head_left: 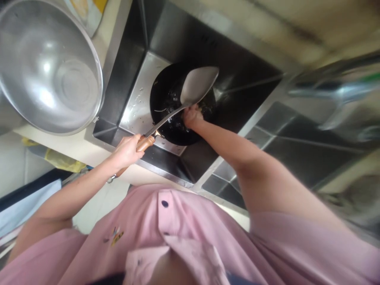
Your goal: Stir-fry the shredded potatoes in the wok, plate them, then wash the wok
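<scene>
A dark wok (160,89) sits in the left sink basin, wet inside and with small bits clinging to it. My left hand (127,151) is wrapped round the wok's wooden handle (145,143) and the handle of a metal wok spatula (199,84) together. The spatula slants across the wok, its wide blade above the far side. Down inside the wok, just below the blade, is my right hand (192,116) with its fingers bent against the wok's surface. The blade and the shadow partly cover those fingers, and whatever they hold cannot be made out.
A large metal bowl (50,67) stands on the counter left of the steel sink (130,107). A second basin (285,130) and a blurred faucet (338,95) are at right. A yellow bag (63,159) hangs below the counter edge.
</scene>
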Tool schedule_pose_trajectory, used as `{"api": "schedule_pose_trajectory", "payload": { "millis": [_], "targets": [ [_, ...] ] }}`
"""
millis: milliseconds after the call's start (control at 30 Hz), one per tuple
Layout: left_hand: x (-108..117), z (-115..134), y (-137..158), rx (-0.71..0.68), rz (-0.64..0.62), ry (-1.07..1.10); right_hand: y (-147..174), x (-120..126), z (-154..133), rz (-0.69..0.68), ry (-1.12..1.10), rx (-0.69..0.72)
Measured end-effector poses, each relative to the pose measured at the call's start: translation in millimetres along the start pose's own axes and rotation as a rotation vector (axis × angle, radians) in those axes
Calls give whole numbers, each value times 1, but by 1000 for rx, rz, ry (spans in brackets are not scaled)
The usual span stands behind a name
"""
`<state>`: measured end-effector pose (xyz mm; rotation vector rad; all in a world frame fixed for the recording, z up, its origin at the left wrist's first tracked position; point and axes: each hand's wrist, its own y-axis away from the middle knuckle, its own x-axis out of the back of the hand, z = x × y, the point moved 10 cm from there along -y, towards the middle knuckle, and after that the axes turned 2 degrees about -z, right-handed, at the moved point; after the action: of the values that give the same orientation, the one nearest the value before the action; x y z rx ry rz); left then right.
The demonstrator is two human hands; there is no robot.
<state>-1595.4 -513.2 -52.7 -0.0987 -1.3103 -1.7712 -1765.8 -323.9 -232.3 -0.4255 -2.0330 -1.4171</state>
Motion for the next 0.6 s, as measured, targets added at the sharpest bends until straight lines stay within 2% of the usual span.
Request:
{"api": "schedule_pose_trajectory", "payload": {
  "millis": [100, 200, 300, 367, 433, 500, 600],
  "targets": [
    [1, 4, -1, -16, -7, -53, 32, -26, -16, -113, 11, 2],
    [3, 5, 0, -15, -5, -60, 53, -30, -64, -175, -33, 200],
    [4, 3, 1, -5, -3, -54, 55, 5, -121, -17, -159, 474],
    [4, 4, 1, -23, 4, -46, 44, 36, -144, 149, -251, 547],
    [2, 5, 2, -41, 13, -25, 23, 61, -151, 269, -328, 523],
    [0, 6, 4, -50, 15, 6, 1, 77, -148, 327, -394, 473],
    [-2, 5, 6, -49, 17, 34, -27, 91, -119, 324, -465, 366]
  ]
}}
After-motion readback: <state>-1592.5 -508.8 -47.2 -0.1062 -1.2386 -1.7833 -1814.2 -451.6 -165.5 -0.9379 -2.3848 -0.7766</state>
